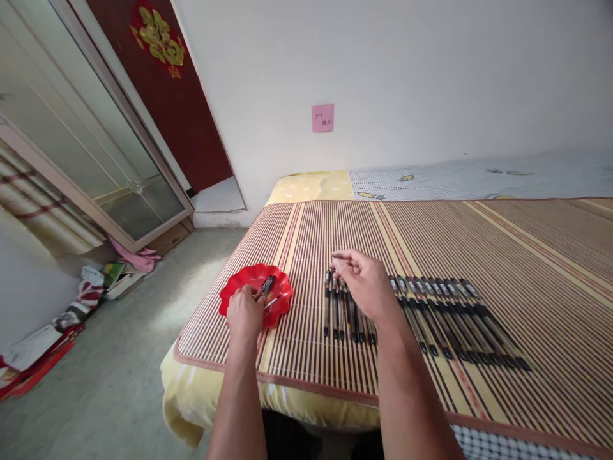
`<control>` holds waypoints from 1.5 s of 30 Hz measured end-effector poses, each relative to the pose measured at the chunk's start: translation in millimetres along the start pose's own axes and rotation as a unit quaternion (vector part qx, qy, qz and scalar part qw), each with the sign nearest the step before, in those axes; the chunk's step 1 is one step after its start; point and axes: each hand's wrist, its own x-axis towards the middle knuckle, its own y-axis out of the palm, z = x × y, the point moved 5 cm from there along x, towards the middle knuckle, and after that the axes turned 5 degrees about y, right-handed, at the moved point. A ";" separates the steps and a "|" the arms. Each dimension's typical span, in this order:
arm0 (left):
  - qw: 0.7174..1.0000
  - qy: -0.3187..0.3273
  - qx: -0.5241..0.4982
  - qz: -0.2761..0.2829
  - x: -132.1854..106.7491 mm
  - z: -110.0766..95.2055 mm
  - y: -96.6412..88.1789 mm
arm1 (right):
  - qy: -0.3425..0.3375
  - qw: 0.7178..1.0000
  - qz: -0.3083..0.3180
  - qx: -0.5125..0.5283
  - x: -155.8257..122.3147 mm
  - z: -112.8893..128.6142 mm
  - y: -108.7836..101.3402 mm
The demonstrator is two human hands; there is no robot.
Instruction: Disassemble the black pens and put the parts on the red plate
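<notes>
A red scalloped plate lies on the striped bamboo mat near its left front corner. My left hand rests at the plate's near rim, its fingers closed around a black pen that points into the plate. A light-coloured refill lies in the plate beside it. A long row of several black pens lies side by side on the mat to the right. My right hand hovers over the left end of that row, fingers pinched together at a pen's tip.
The mat covers a bed with a yellow sheet. A pink note sticks to the white wall. A dark red door, a glass cabinet and scattered papers on the floor are to the left.
</notes>
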 end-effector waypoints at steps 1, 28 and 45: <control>1.000 0.003 -0.002 -0.001 -0.5 -1.1 -0.4 | -0.002 1.000 -0.016 0.006 0.1 0.6 -3.5; 0.969 0.171 -0.165 0.072 -63.9 -119.8 39.4 | -0.022 0.988 -0.129 0.083 1.8 -0.1 -26.0; 0.985 0.125 -0.043 0.114 -63.0 -114.7 44.2 | -0.026 0.989 -0.120 0.083 3.8 -2.1 -27.3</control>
